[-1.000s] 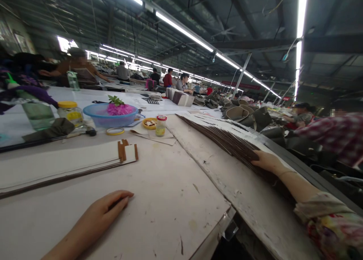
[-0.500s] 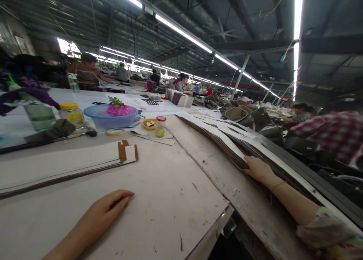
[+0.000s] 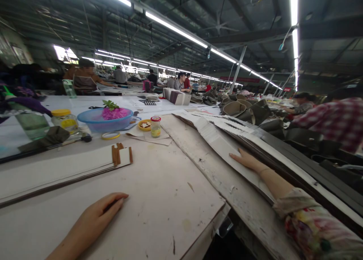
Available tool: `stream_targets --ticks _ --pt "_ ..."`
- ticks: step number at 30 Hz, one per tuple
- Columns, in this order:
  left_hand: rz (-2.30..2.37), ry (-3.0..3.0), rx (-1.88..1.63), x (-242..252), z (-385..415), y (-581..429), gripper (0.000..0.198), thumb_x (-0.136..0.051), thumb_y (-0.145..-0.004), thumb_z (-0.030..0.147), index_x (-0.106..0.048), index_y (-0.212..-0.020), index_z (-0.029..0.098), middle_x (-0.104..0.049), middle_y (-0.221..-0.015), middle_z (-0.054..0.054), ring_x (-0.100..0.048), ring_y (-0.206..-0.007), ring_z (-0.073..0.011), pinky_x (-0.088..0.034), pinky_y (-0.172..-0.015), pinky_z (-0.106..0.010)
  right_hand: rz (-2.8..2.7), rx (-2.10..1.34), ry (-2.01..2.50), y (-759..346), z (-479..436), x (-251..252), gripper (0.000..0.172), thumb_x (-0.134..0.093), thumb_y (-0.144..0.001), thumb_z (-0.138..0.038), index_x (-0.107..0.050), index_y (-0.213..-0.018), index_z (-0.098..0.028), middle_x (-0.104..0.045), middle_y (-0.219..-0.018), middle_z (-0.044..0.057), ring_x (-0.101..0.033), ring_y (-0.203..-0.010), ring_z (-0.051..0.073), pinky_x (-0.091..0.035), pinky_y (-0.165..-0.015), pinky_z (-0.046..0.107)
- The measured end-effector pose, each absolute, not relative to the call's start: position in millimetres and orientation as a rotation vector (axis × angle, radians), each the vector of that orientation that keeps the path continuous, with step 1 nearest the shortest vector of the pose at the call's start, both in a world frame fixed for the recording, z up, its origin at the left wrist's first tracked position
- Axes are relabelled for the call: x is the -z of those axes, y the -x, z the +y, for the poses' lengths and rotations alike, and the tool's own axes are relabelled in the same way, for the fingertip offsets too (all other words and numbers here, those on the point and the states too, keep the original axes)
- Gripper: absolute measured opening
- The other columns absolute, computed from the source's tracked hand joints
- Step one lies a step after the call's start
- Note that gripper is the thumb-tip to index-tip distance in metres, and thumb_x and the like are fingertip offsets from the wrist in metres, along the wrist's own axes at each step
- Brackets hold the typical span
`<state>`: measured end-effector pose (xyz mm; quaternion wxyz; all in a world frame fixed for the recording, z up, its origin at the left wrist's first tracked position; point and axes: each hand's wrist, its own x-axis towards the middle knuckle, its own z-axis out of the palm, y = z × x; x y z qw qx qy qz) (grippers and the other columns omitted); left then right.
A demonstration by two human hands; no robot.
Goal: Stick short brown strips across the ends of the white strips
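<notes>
On the pale, stained tabletop (image 3: 147,199), my left hand (image 3: 98,218) rests with its fingers stretched out and nothing in it. Beyond it lies a small pile of long white strips (image 3: 56,163) with brown edges and brown end pieces. My right hand (image 3: 248,161) lies with thumb and fingers apart on the pale upper face of a long strip (image 3: 215,142). That strip slants over the near side of a layered stack of white-faced, dark-edged strips (image 3: 272,154). The far finger ends of this hand press on the surface; what lies under the palm is hidden.
A blue basin (image 3: 104,122) holds a pink bundle, near a yellow tape roll (image 3: 110,135), a red-lidded jar (image 3: 155,127) and a brush (image 3: 86,138). Dark curved pieces (image 3: 244,110) are heaped right of the stack. A person in a checked shirt (image 3: 334,120) stands at right.
My right hand has shifted from the stack's edge to lie spread on top, and a pale strip now slants toward me. My left hand stays on the table. The view has turned slightly.
</notes>
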<state>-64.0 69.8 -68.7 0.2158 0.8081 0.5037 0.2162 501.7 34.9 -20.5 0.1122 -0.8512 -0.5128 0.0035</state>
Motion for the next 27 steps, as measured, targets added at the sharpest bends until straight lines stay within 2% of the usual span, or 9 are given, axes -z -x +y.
stream_targets --ticks 6,10,14,17,21,24,27 --pt "1.435 -2.252 -0.587 69.8 72.1 61.2 0.034 -0.044 -0.076 0.047 -0.066 -0.092 0.026 -0.066 -0.099 0.002 -0.060 -0.095 -0.0201 -0.047 -0.085 -0.026 -1.507 -0.039 2.561 -508.7 44.2 16.8 0.091 -0.045 -0.069 -0.067 -0.035 -0.127 0.002 -0.041 -0.127 0.025 -0.041 -0.117 0.031 -0.034 -0.094 0.036" --pt "1.440 -2.245 -0.602 71.0 71.9 63.0 0.035 -0.043 -0.076 0.047 -0.066 -0.093 0.026 -0.066 -0.100 0.002 -0.060 -0.095 -0.0197 -0.047 -0.085 -0.026 -1.549 0.045 2.552 -492.0 41.8 3.7 0.084 -0.047 -0.069 -0.065 -0.039 -0.122 0.000 -0.046 -0.122 0.025 -0.044 -0.113 0.032 -0.035 -0.091 0.037" --pt "1.422 -2.240 -0.618 69.9 70.6 63.2 0.035 -0.044 -0.077 0.047 -0.066 -0.093 0.026 -0.066 -0.098 0.002 -0.060 -0.093 -0.0197 -0.047 -0.083 -0.026 -1.671 0.149 2.499 -457.1 34.8 -3.3 0.069 -0.050 -0.073 -0.056 -0.040 -0.121 -0.009 -0.046 -0.123 0.020 -0.043 -0.114 0.029 -0.033 -0.093 0.035" --pt "1.394 -2.231 -0.641 68.9 70.3 62.2 0.034 -0.044 -0.076 0.046 -0.066 -0.091 0.025 -0.067 -0.097 0.001 -0.061 -0.092 -0.0205 -0.048 -0.082 -0.026 -1.760 0.128 2.486 -433.4 32.1 -4.6 0.059 -0.052 -0.073 -0.054 -0.045 -0.116 -0.015 -0.054 -0.116 0.015 -0.050 -0.107 0.027 -0.037 -0.088 0.034" --pt "1.371 -2.214 -0.666 68.3 69.3 61.8 0.033 -0.044 -0.076 0.044 -0.066 -0.092 0.024 -0.066 -0.097 -0.001 -0.060 -0.092 -0.0216 -0.047 -0.083 -0.028 -1.755 0.102 2.532 -417.6 31.0 -11.4 0.051 -0.052 -0.075 -0.048 -0.047 -0.113 -0.015 -0.060 -0.106 0.015 -0.055 -0.099 0.028 -0.040 -0.082 0.036" --pt "1.348 -2.205 -0.669 66.5 66.4 62.3 0.033 -0.043 -0.077 0.042 -0.065 -0.093 0.023 -0.065 -0.099 -0.001 -0.059 -0.094 -0.0211 -0.045 -0.085 -0.029 -1.733 0.072 2.542 -412.6 25.2 -22.9 0.049 -0.051 -0.076 -0.045 -0.048 -0.114 -0.014 -0.061 -0.105 0.015 -0.056 -0.099 0.029 -0.040 -0.082 0.037" --pt "1.304 -2.197 -0.669 62.7 61.8 61.9 0.034 -0.041 -0.078 0.041 -0.064 -0.093 0.022 -0.065 -0.099 -0.001 -0.058 -0.094 -0.0204 -0.045 -0.084 -0.028 -1.729 0.009 2.508 -406.5 12.7 -37.3 0.056 -0.050 -0.076 -0.047 -0.047 -0.118 -0.011 -0.059 -0.108 0.017 -0.055 -0.100 0.030 -0.040 -0.085 0.037"
